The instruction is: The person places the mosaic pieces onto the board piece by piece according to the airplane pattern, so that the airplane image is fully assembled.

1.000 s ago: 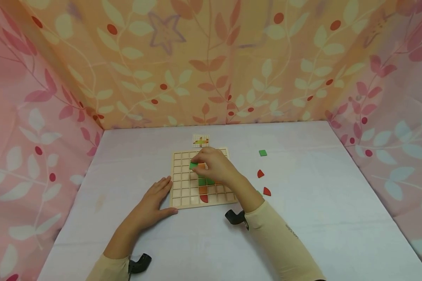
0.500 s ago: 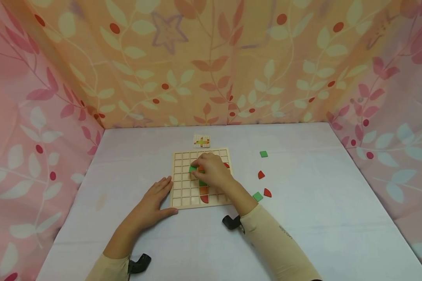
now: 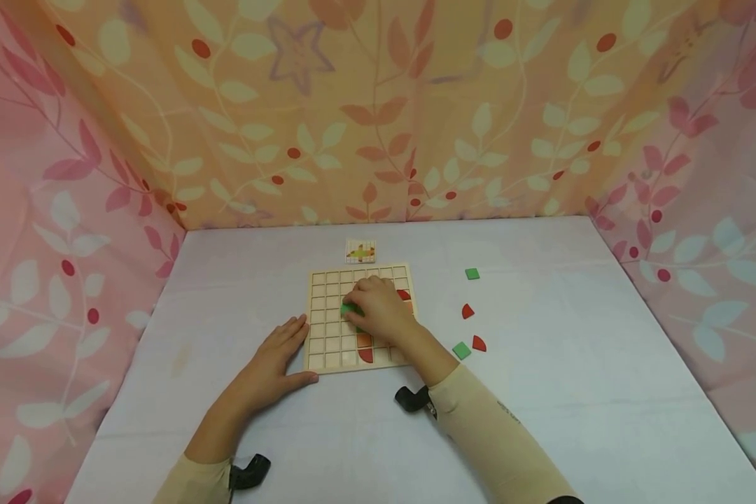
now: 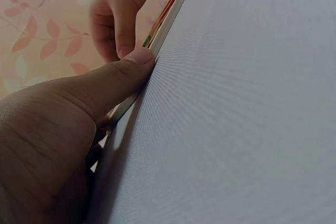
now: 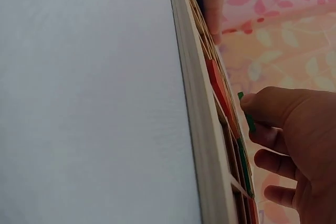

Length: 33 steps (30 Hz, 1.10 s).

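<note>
A wooden grid board (image 3: 325,344) lies on the white table, partly filled with coloured tiles. Above its middle, my right hand (image 3: 381,308) pinches a green square tile (image 5: 248,114) between thumb and index finger. In the right wrist view this tile stays a little apart from the board. An orange tile (image 3: 365,340) and a red quarter-round tile (image 3: 365,355) fill cells below that hand, which covers other tiles. Another red quarter-round (image 3: 403,295) sits farther right on the board. My left hand (image 3: 271,367) rests at the board's near left corner, its thumb (image 4: 118,80) touching the edge.
Right of the board lie two green squares (image 3: 462,351) and two red quarter-rounds (image 3: 467,311). A small pattern card (image 3: 360,251) is behind the board. Flowered cloth (image 3: 378,140) closes off the back and sides of the table (image 3: 542,294).
With the green tile, my right hand has come slightly toward me over the board. A green square on the table, mostly hidden under my forearm before, now shows. My left hand has stayed put.
</note>
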Tool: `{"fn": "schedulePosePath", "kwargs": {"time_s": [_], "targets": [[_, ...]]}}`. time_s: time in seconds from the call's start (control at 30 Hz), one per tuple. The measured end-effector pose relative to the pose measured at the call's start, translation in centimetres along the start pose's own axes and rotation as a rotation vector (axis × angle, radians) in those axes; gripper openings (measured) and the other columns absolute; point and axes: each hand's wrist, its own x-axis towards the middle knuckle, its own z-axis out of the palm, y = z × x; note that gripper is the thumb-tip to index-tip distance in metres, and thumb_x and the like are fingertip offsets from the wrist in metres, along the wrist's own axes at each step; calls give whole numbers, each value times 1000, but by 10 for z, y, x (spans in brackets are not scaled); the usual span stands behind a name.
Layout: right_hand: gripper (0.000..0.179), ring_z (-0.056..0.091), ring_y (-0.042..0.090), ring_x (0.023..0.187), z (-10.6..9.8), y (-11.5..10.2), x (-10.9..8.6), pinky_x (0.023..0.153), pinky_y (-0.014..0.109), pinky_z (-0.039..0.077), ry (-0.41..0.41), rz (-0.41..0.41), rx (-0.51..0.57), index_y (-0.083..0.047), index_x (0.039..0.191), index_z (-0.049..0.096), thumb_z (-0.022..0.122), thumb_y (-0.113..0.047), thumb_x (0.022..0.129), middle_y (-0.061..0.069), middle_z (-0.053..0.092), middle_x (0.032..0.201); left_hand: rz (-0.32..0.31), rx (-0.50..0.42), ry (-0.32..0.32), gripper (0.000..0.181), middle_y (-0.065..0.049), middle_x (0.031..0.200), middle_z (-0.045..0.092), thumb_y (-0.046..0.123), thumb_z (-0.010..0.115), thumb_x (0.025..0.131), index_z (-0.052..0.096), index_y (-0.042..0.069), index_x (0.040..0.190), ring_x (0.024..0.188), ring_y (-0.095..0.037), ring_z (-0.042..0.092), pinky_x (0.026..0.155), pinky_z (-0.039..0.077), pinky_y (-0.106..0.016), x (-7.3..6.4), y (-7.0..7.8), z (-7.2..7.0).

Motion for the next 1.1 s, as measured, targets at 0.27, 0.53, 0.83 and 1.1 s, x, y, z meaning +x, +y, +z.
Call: {"fn": "schedulePosePath", "kwargs": {"time_s": [0.27, 0.53, 0.83, 1.1], "targets": [[23, 54, 16, 104, 4, 0, -1, 99, 43, 44, -11, 3, -21, -27, 116, 77, 70, -38, 97, -9, 64, 106, 0, 16, 6, 103, -2, 172, 20, 60, 76, 85, 30, 9, 162, 159, -27, 14, 129, 14, -50, 0, -1, 1], [22, 55, 16, 103, 3, -2, -2, 98, 43, 45, -16, 12, -3, -27, 115, 78, 74, -35, 95, -9, 65, 105, 5, 10, 2, 103, -3, 171, 20, 59, 77, 85, 30, 8, 161, 159, -27, 14, 129, 14, -50, 1, 1, 0], [23, 55, 15, 107, 4, -2, -2, 98, 43, 47, -23, 11, 0, -26, 116, 78, 73, -35, 95, -9, 65, 109, -4, 2, -8, 102, -3, 171, 20, 57, 78, 85, 30, 8, 162, 159, -28, 14, 128, 14, -51, 0, 2, 0], [25, 54, 15, 111, 5, -1, -1, 100, 43, 45, -27, -11, -34, -27, 118, 77, 72, -38, 96, -10, 65, 109, 0, 4, -1, 103, -3, 172, 19, 59, 77, 85, 30, 8, 162, 159, -28, 13, 129, 13, -50, 0, 1, 0]]}}
